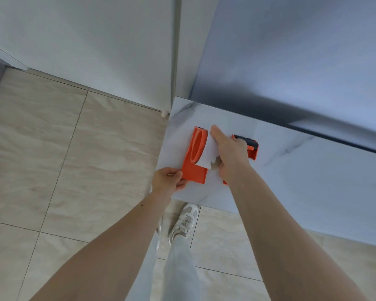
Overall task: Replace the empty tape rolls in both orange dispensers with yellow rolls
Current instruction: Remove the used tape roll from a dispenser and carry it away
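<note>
Two orange tape dispensers lie on a white marble counter (pixel 291 170). The left dispenser (pixel 195 157) rests near the counter's left edge, its serrated blade pointing away from me. My left hand (pixel 168 180) pinches its handle end. My right hand (pixel 228 155) grips a white empty tape roll (pixel 208 153) that sits on that dispenser's hub, its torn brown core edge showing. The right dispenser (pixel 251 146), with a black blade guard, lies mostly hidden behind my right hand. No yellow roll is in view.
A grey metallic panel (pixel 291 61) rises behind the counter. A white wall (pixel 96 40) stands to the left. Beige floor tiles (pixel 52 148) lie below, with my leg and white sneaker (pixel 185 222) by the counter's front edge.
</note>
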The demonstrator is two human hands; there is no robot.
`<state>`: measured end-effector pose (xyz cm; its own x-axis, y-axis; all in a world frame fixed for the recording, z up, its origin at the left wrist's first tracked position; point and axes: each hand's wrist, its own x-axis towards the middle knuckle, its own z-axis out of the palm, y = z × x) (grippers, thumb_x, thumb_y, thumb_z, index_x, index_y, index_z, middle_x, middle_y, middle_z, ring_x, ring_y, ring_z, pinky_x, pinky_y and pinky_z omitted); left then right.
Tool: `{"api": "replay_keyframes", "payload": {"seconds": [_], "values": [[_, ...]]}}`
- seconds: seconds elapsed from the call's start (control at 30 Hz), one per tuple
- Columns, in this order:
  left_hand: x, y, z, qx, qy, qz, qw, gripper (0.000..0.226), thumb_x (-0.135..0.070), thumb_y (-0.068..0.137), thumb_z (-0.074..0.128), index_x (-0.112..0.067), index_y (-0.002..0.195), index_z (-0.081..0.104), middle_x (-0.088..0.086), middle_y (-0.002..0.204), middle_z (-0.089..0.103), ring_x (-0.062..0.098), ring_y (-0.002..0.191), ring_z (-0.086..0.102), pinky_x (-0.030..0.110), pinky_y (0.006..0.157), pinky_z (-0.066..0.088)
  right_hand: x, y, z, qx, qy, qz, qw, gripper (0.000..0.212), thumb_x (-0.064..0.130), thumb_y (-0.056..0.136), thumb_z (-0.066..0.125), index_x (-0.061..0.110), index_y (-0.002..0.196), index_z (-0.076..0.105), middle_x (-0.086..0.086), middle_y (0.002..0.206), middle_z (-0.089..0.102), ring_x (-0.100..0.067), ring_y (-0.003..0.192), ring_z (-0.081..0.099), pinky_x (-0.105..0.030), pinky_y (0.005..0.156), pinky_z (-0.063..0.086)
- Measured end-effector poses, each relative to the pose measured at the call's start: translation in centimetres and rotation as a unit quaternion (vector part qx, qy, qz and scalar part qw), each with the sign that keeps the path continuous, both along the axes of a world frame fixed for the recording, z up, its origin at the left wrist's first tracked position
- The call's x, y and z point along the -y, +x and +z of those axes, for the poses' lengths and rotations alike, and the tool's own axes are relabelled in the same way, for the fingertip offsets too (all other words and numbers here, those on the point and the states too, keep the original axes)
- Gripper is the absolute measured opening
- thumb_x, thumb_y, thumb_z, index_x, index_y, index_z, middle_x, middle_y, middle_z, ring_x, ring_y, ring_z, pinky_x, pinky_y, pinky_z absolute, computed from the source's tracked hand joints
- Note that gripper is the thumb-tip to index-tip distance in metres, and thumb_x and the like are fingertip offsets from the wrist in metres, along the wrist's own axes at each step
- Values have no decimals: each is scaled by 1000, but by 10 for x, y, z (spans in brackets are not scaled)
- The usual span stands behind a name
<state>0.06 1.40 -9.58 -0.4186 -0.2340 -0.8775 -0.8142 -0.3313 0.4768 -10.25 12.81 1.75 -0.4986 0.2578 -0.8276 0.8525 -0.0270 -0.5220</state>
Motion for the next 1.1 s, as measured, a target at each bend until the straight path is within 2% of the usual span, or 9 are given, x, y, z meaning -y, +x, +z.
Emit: {"api": "replay_keyframes", "payload": {"seconds": [0.07, 0.13, 0.27, 0.37, 0.6, 0.83, 0.97, 1.03, 1.1], "values": [[1, 2, 3, -2, 20, 13, 1000, 6, 3, 95, 60, 2, 90, 63, 16, 83, 69, 9, 54, 71, 20, 56, 60, 0, 2, -2, 1, 25, 22, 999, 28, 36, 92, 64, 15, 77, 52, 0, 68, 60, -16, 61, 60, -15, 39, 44], [0, 3, 4, -1, 31, 23, 999, 7, 2, 95, 61, 0, 89, 63, 15, 83, 69, 10, 56, 72, 20, 56, 60, -1, 10, -9, -2, 56, 42, 998, 33, 36, 94, 56, 17, 68, 47, -6, 72, 59, -23, 66, 62, -24, 53, 49], [-1, 4, 5, -5, 31, 39, 999, 7, 2, 95, 60, 2, 89, 62, 15, 82, 68, 8, 52, 71, 21, 56, 61, -4, 22, -12, -20, 89, 19, 996, 36, 36, 97, 49, 18, 66, 43, -8, 79, 55, -24, 70, 60, -23, 46, 44], [-2, 4, 6, -7, 29, 33, 999, 6, 2, 96, 60, 2, 90, 62, 15, 81, 69, 8, 52, 72, 21, 57, 61, -11, 21, -8, -35, 103, -5, 994, 35, 34, 97, 48, 18, 67, 46, -5, 76, 55, -25, 73, 59, -29, 56, 45], [-3, 2, 15, 2, 33, 27, 999, 4, -2, 97, 60, 2, 97, 62, 17, 86, 71, 11, 59, 74, 24, 62, 62, -22, 13, 2, -46, 111, -10, 993, 23, 34, 99, 48, 20, 82, 56, 3, 79, 58, -21, 80, 59, -26, 55, 40], [-1, 0, 23, 15, 47, 12, 999, 6, -7, 97, 61, -1, 97, 62, 16, 91, 73, 21, 80, 73, 27, 67, 63, -24, 16, 5, -42, 105, -17, 993, 24, 33, 98, 49, 22, 78, 55, 1, 80, 60, -24, 82, 61, -31, 61, 45], [2, -3, 31, 40, 40, -18, 998, 10, -15, 97, 63, -5, 97, 60, 14, 91, 72, 26, 85, 72, 33, 73, 59, -24, 14, 6, -22, 107, -17, 994, 23, 33, 98, 49, 15, 101, 63, 2, 80, 59, -22, 79, 59, -32, 63, 47], [4, -8, 37, 59, 31, -28, 997, 15, -17, 97, 62, -7, 87, 58, 12, 84, 69, 25, 78, 68, 30, 70, 56, -24, 13, 7, -12, 108, -20, 994, 27, 34, 98, 49, 13, 108, 62, 3, 80, 58, -23, 81, 59, -35, 70, 50], [5, -14, 45, 79, 22, -40, 996, 26, -16, 100, 55, -12, 74, 49, 8, 73, 55, 19, 62, 54, 25, 58, 44, -25, 12, 8, -3, 106, -21, 994, 23, 34, 99, 48, 14, 100, 60, 2, 79, 58, -25, 84, 61, -37, 74, 51]]}}
